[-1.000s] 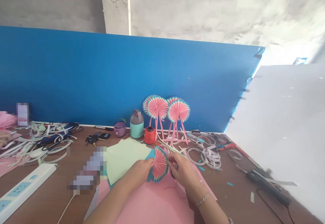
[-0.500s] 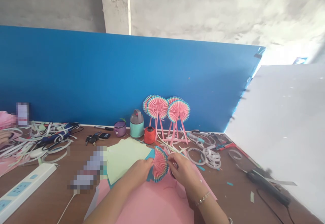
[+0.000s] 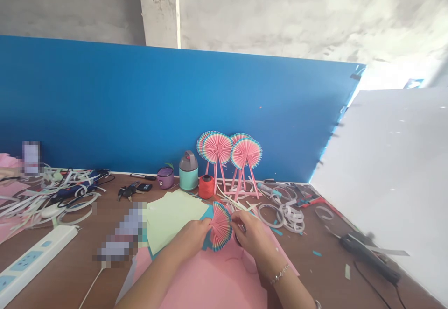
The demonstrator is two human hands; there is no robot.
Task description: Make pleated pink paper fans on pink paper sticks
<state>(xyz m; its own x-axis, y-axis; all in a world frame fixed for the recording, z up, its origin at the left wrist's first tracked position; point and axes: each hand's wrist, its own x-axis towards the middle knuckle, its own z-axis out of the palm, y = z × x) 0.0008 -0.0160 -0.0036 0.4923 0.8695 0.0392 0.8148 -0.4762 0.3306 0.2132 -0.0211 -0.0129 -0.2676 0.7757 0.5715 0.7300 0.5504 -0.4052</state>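
Note:
A pleated paper fan (image 3: pixel 221 228), pink with cream and blue bands at its outer edge, is spread in a half circle above the sheets. My left hand (image 3: pixel 193 236) pinches its gathered inner end between thumb and finger. At the fan's curved outer edge, the closed fingertips of my right hand (image 3: pixel 249 234) meet the folds. Something dark lies partly hidden under the right palm; I cannot make it out. Pink paper (image 3: pixel 210 281) lies beneath both hands, with pale green sheets (image 3: pixel 171 215) to the left over blue paper.
Pink paper wheels (image 3: pixel 217 148) on stands are at the back, beside a red spool (image 3: pixel 206 186) and a teal container (image 3: pixel 188 176). Tape rolls (image 3: pixel 271 215) and a glue gun (image 3: pixel 369 257) are right. A power strip (image 3: pixel 38 262), keys (image 3: pixel 129 191) and paper strips (image 3: pixel 45 201) are left.
My hands and the fan hold the same position. At the far left edge, another person's hand has moved up slightly, showing more pink paper beneath it.

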